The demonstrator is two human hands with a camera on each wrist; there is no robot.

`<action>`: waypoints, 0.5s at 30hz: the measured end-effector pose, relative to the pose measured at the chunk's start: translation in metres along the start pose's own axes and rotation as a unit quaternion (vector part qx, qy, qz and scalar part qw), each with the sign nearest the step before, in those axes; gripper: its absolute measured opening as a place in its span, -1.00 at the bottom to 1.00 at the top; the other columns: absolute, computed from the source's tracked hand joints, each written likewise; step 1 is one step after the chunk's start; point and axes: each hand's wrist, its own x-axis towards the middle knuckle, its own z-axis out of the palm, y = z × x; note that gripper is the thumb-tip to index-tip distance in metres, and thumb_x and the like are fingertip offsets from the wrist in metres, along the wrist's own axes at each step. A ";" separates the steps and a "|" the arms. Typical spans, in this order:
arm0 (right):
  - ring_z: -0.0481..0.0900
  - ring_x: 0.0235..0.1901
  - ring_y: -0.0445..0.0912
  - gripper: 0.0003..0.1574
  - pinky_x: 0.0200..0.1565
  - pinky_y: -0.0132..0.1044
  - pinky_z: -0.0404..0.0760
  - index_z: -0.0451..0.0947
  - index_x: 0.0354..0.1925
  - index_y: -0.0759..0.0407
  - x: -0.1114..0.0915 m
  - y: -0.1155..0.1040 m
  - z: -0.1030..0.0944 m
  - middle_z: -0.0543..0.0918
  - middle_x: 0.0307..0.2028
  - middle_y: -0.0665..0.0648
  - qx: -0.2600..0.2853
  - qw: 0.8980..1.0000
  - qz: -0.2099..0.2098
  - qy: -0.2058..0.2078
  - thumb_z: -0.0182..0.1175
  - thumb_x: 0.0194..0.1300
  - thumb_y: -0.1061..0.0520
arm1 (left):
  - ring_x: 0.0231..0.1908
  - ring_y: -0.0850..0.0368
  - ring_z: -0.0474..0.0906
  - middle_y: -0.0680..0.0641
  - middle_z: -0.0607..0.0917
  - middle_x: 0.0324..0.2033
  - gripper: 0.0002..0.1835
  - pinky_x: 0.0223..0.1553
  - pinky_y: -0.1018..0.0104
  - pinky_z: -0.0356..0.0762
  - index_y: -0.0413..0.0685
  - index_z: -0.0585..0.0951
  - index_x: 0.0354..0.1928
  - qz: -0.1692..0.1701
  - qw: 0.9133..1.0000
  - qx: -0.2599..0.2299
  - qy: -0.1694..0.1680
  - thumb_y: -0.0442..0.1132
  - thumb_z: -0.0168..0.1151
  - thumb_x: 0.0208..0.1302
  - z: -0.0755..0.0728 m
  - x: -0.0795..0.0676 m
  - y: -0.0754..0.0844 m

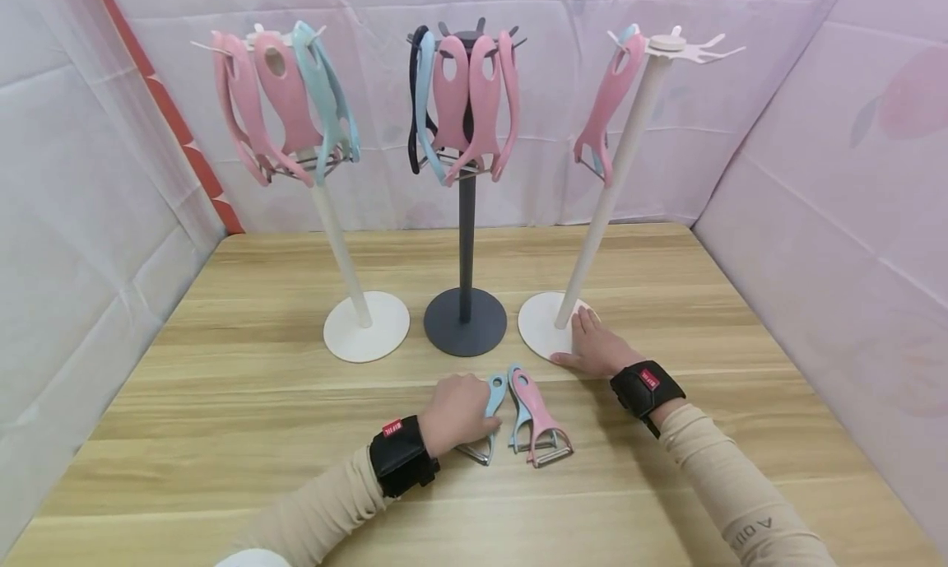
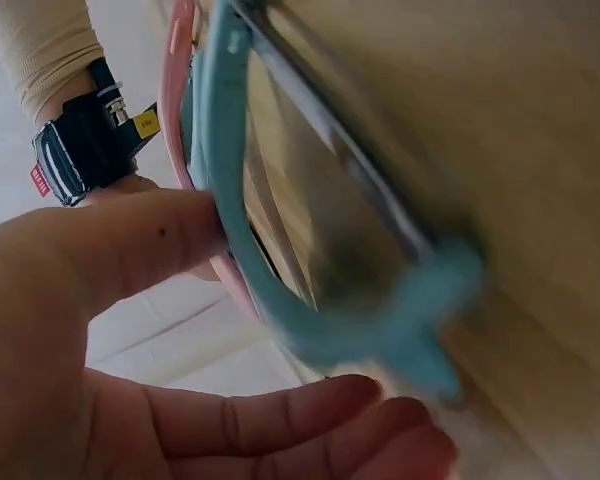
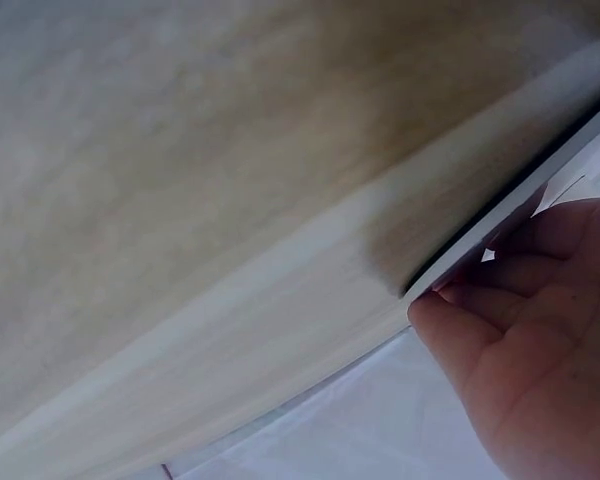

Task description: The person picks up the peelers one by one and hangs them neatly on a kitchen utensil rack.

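My left hand (image 1: 459, 411) grips a light-blue peeler (image 1: 496, 392) at the table's front middle. Its thumb presses the peeler's frame (image 2: 237, 180) in the left wrist view, with the other fingers curved beneath. Just right of it lie a pink peeler (image 1: 535, 402) and another light-blue peeler (image 1: 521, 419), partly overlapping, blades toward me. My right hand (image 1: 601, 349) rests on the round base (image 1: 535, 327) of the right white stand, fingers extended over it and thumb at the front rim. In the right wrist view the thumb touches the base's edge (image 3: 480, 232).
Left of it stand a dark grey stand (image 1: 465, 324) and another white stand (image 1: 366, 336), both hung with several peelers. The right stand bears a pink peeler (image 1: 613, 98) and a blue one behind it on its left side; hooks (image 1: 704, 53) on its right are bare.
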 end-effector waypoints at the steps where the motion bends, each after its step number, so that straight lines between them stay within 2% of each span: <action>1: -0.07 0.24 0.43 0.07 0.23 0.09 0.05 -0.04 0.17 0.78 0.000 0.000 0.000 -0.06 0.21 0.69 -0.001 1.000 0.000 0.001 0.05 0.27 -0.17 | -0.75 0.24 0.12 0.10 0.17 -0.78 -0.53 -0.76 0.42 0.10 0.04 0.24 -0.79 -0.001 1.000 0.000 0.000 -0.04 0.25 0.08 0.000 0.001 0.000; 5: -0.07 0.24 0.43 0.07 0.23 0.09 0.05 -0.04 0.17 0.78 -0.001 0.000 -0.001 -0.05 0.21 0.69 -0.004 1.000 -0.002 0.001 0.05 0.27 -0.18 | -0.74 0.23 0.13 0.09 0.18 -0.77 -0.58 -0.76 0.41 0.13 0.02 0.25 -0.78 -0.005 1.000 0.002 0.004 -0.15 0.26 0.04 0.001 0.002 0.000; 10: -0.08 0.25 0.42 0.07 0.24 0.09 0.04 -0.05 0.18 0.77 0.000 0.000 -0.001 -0.05 0.22 0.68 -0.001 1.000 0.002 -0.003 0.04 0.27 -0.18 | -0.73 0.22 0.16 0.08 0.21 -0.75 -0.60 -0.75 0.41 0.15 0.01 0.28 -0.77 -0.019 1.000 -0.010 0.007 -0.15 0.28 0.01 0.000 0.002 -0.002; 15: -0.09 0.25 0.42 0.07 0.23 0.09 0.05 -0.05 0.18 0.76 -0.001 -0.002 -0.002 -0.06 0.22 0.68 0.005 1.000 0.009 -0.005 0.05 0.27 -0.18 | -0.75 0.23 0.14 0.09 0.19 -0.78 -0.62 -0.78 0.42 0.12 0.02 0.29 -0.78 -0.032 0.998 -0.019 0.048 -0.18 0.26 -0.01 -0.008 -0.001 -0.006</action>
